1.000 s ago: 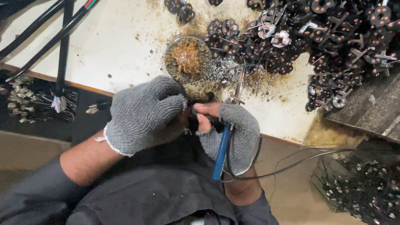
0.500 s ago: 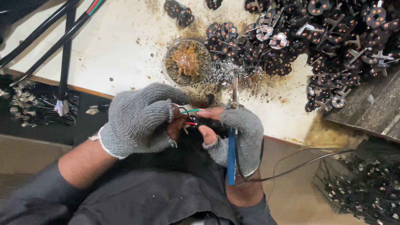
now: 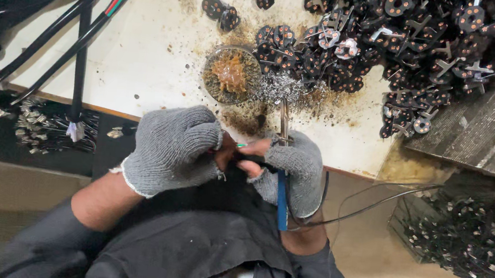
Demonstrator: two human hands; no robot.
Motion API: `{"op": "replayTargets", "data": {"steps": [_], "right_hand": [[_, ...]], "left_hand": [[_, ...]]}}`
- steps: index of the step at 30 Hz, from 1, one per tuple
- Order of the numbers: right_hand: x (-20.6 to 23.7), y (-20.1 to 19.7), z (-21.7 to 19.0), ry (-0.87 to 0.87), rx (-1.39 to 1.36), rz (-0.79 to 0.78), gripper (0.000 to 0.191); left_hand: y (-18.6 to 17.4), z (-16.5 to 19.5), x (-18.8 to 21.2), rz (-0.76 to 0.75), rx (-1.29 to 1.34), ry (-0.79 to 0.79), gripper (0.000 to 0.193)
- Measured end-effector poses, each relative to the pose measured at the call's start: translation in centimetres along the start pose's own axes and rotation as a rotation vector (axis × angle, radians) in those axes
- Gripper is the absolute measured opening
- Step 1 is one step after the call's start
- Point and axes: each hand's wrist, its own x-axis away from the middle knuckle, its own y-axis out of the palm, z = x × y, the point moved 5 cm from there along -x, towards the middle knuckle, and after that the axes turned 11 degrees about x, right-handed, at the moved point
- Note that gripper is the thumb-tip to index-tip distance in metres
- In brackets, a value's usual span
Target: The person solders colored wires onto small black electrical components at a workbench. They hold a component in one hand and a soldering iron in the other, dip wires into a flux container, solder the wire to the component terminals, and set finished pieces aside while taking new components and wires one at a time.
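The left hand (image 3: 177,147) in a grey knitted fingerless glove is curled around a small dark part with a green wire (image 3: 245,145). Just beside it, the gloved right hand (image 3: 293,170) grips a blue-handled soldering iron (image 3: 283,160), whose tip points toward the round tin of amber flux (image 3: 229,74) on the stained white table (image 3: 153,45).

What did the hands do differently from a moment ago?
The right hand tipped the blue-handled soldering iron up, so its tip now points toward the table. A green wire end now shows between the fingers. The left hand barely moved. The round tin and the pile of black parts stayed put.
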Motion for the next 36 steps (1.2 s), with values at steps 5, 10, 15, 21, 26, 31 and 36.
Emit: {"op": "replayTargets", "data": {"steps": [5, 10, 15, 21, 26, 31, 36], "right_hand": [[0.2, -0.6, 0.0, 0.068, -0.004, 0.068, 0.015], [-0.1, -0.3, 0.0, 0.096, 0.04, 0.1, 0.011], [-0.2, 0.0, -0.3, -0.063, -0.142, 0.163, 0.021], [0.1, -0.5, -0.5, -0.083, -0.256, 0.277, 0.037], [-0.4, -0.2, -0.9, -0.085, -0.04, 0.029, 0.024], [-0.7, 0.2, -1.0, -0.149, -0.195, 0.036, 0.015], [-0.7, 0.6, -0.6, -0.121, 0.038, 0.104, 0.017]], "left_hand": [[0.1, 0.1, 0.3, 0.025, 0.038, 0.057, 0.025], [0.4, 0.0, 0.4, -0.022, -0.025, 0.055, 0.03], [0.3, -0.4, 0.4, -0.079, -0.047, 0.043, 0.033], [-0.1, -0.3, 0.4, -0.092, -0.002, 0.112, 0.037], [-0.1, -0.6, 0.4, -0.163, 0.015, 0.085, 0.046], [-0.3, -0.3, 0.1, -0.174, 0.042, 0.142, 0.037], [-0.4, -0.4, -0.3, -0.128, 0.045, 0.088, 0.028]]}}
